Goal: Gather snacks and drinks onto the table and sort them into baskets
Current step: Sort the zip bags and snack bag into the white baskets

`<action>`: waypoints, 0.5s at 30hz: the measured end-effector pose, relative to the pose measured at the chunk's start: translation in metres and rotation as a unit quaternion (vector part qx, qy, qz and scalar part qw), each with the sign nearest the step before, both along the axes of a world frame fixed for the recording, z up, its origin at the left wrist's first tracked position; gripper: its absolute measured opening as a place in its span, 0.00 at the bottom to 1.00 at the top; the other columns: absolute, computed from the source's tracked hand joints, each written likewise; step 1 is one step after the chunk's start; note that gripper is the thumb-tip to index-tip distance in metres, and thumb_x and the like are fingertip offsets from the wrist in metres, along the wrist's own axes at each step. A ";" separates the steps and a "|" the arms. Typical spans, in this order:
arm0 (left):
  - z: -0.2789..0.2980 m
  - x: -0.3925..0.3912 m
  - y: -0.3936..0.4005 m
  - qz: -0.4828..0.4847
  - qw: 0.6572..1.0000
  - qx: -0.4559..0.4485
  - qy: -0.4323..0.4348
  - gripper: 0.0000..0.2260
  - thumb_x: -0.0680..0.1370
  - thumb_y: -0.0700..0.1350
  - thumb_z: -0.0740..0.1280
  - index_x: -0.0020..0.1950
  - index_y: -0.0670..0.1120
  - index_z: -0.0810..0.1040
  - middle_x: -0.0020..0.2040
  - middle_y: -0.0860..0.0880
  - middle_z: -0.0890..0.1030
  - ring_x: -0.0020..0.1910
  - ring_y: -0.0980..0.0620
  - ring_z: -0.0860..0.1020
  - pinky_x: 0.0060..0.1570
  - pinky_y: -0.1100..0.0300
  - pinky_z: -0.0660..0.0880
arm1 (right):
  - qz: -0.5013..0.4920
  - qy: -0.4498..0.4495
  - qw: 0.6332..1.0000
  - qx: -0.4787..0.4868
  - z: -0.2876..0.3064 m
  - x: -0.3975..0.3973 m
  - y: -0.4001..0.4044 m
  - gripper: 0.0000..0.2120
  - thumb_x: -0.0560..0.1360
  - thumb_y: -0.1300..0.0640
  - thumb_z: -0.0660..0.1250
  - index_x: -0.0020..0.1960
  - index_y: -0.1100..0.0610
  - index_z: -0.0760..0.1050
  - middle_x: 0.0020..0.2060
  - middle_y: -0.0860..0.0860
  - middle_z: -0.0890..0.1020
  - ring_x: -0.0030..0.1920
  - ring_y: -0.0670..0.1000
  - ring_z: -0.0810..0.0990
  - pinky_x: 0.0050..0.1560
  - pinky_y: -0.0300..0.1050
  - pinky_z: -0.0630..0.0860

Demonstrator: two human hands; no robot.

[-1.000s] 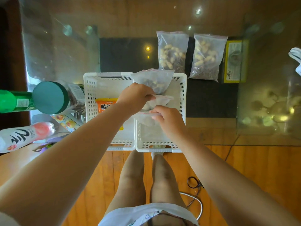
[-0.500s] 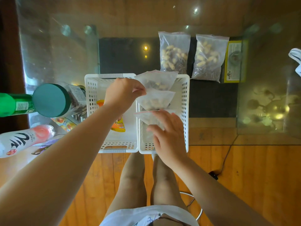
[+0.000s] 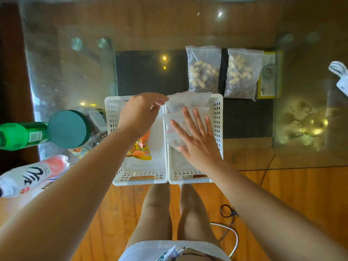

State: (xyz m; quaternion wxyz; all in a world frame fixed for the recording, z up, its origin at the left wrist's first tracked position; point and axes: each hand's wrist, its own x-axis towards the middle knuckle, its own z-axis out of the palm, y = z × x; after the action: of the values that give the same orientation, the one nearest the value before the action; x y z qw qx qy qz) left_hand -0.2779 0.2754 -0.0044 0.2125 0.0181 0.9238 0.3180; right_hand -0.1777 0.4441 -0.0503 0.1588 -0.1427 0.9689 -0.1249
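Two white perforated baskets stand side by side at the glass table's near edge. In the right basket (image 3: 218, 117) several clear zip bags of peanuts (image 3: 186, 102) are stacked. My right hand (image 3: 195, 140) lies flat on them with straight, spread fingers. My left hand (image 3: 139, 112) hovers over the left basket (image 3: 113, 110), its fingertips at the corner of the top bag; whether they pinch it is unclear. An orange snack packet (image 3: 141, 146) lies in the left basket.
Two more peanut bags (image 3: 204, 69) (image 3: 242, 71) lie beyond the baskets, next to a yellow box (image 3: 269, 74). At the left are a green bottle (image 3: 20, 135), a teal-lidded jar (image 3: 69, 129) and a white and pink bottle (image 3: 32, 178). A white object (image 3: 340, 78) sits far right.
My right hand let go of the lower bag and flattened on the stack in the right basket. My left hand moved up and left to the top bag's corner.
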 end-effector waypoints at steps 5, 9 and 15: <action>0.001 -0.011 -0.005 0.007 1.000 0.017 0.013 0.15 0.76 0.35 0.62 0.55 0.50 0.82 0.54 0.50 0.83 0.48 0.55 0.79 0.50 0.61 0.75 | -0.015 -0.035 0.999 0.028 -0.009 -0.020 -0.004 0.50 0.64 0.42 0.73 0.74 0.44 0.44 0.74 0.55 0.42 0.74 0.61 0.39 0.70 0.62 0.36; -0.002 -0.019 -0.001 -0.002 1.000 0.027 0.013 0.14 0.77 0.37 0.62 0.57 0.50 0.81 0.56 0.50 0.81 0.49 0.55 0.78 0.50 0.59 0.76 | -0.006 -0.075 0.996 0.038 -0.023 -0.032 -0.003 0.53 0.63 0.37 0.70 0.73 0.41 0.35 0.74 0.52 0.34 0.73 0.58 0.31 0.65 0.59 0.22; -0.014 -0.051 0.030 0.022 0.999 0.049 0.012 0.12 0.80 0.45 0.60 0.61 0.48 0.78 0.58 0.50 0.79 0.51 0.54 0.77 0.49 0.68 0.70 | -0.014 -0.113 0.984 -0.140 -0.007 -0.052 0.028 0.38 0.70 0.40 0.67 0.75 0.45 0.55 0.77 0.52 0.50 0.77 0.56 0.44 0.72 0.57 0.41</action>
State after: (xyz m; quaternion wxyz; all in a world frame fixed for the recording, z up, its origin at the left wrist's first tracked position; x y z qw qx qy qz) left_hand -0.3293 0.3052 -0.0189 0.1932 0.0121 0.9099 0.3669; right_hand -0.2294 0.4725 -0.0569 0.2442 -0.1345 0.9195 -0.2772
